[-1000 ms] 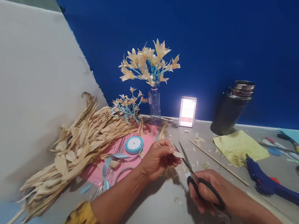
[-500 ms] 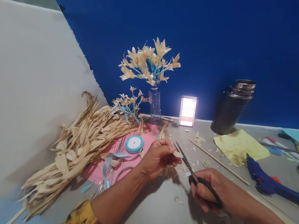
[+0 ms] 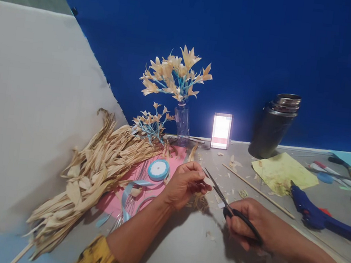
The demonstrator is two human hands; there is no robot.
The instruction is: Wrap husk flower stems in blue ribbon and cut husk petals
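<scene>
My right hand (image 3: 246, 221) grips a pair of scissors (image 3: 219, 191) by its black handles, blades pointing up and left with only a narrow gap between them. Just left of the blade tips, my left hand (image 3: 186, 184) pinches a small piece of dried husk (image 3: 206, 183), which shows now only as a thin edge between the fingers. Fine brown shreds (image 3: 199, 202) lie on the table below that hand. A blue ribbon spool (image 3: 158, 169) rests on pink paper (image 3: 177, 155) beside my left wrist.
Dried husks (image 3: 88, 185) are heaped at left. Husk flowers (image 3: 173, 69) stand in a clear bottle (image 3: 181, 126) at the back, near a dark flask (image 3: 273, 126). Rightward lie a thin stick (image 3: 258, 190), a yellow sheet (image 3: 282, 172) and a blue glue gun (image 3: 315, 212).
The pale husk piece at my left fingertips has turned, showing its edge rather than its flat face. Both hands stay almost in place, and the view has shifted slightly.
</scene>
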